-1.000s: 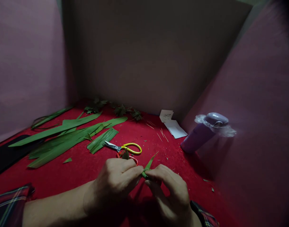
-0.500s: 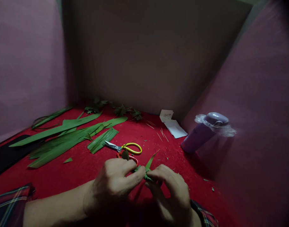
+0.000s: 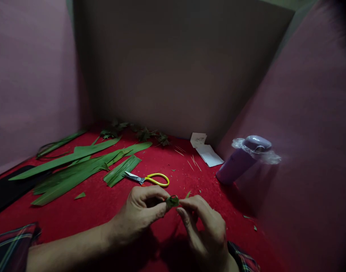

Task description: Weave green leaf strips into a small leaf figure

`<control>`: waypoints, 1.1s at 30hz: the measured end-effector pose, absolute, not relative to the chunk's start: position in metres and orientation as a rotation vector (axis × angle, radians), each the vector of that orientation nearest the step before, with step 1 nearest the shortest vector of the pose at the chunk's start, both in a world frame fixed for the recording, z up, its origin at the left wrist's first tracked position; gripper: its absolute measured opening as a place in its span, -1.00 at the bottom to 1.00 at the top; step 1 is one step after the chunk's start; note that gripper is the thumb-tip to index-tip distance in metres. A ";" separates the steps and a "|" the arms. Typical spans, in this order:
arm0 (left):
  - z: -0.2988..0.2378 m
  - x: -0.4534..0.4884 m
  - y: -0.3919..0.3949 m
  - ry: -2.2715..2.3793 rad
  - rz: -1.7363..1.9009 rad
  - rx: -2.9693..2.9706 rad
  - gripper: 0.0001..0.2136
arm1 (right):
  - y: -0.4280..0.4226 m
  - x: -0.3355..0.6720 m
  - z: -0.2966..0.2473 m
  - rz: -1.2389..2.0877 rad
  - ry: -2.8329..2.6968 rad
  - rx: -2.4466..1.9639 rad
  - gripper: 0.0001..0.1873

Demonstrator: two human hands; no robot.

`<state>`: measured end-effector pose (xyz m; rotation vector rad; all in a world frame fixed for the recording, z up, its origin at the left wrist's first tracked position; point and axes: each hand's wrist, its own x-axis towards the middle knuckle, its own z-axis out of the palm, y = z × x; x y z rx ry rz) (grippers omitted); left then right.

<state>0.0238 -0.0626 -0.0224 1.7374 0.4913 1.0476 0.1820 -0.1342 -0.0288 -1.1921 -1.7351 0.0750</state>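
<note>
Between my fingertips is a small folded green leaf (image 3: 173,201), with a reddish loop-like edge on top. My left hand (image 3: 136,213) pinches its left side between thumb and forefinger. From the right, my right hand (image 3: 207,223) closes on it, forefinger touching the leaf and thumb just below. A yellowish-green leaf tip (image 3: 188,194) shows behind the right fingers. Just beyond my left hand lie scissors (image 3: 139,179) with a yellow handle loop; a bit of red beside them is mostly hidden by that hand.
Long green leaves (image 3: 76,170) and a cut leaf piece (image 3: 122,170) lie at left on the red cloth (image 3: 99,204), near a black flat object (image 3: 11,189). Leafy sprigs (image 3: 144,134), thin sticks (image 3: 193,162) and white papers (image 3: 209,155) sit farther back. A purple bottle (image 3: 238,164) stands right.
My hands have turned the folded leaf and raised it slightly. The upright leaf tip has lowered behind my right fingers, and the red handle near the scissors is now mostly covered.
</note>
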 end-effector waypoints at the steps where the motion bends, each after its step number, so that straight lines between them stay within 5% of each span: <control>1: -0.023 0.024 -0.063 0.498 1.021 1.700 -0.92 | -0.134 0.182 -0.029 0.071 -1.740 -1.185 -0.85; 20: -0.020 0.023 -0.065 0.682 0.806 1.357 -0.83 | -0.134 0.186 -0.031 0.097 -1.706 -1.251 -0.85; 33: -0.013 0.024 -0.060 0.634 0.649 1.037 -0.82 | -0.135 0.193 -0.023 0.710 -1.481 -1.376 -0.78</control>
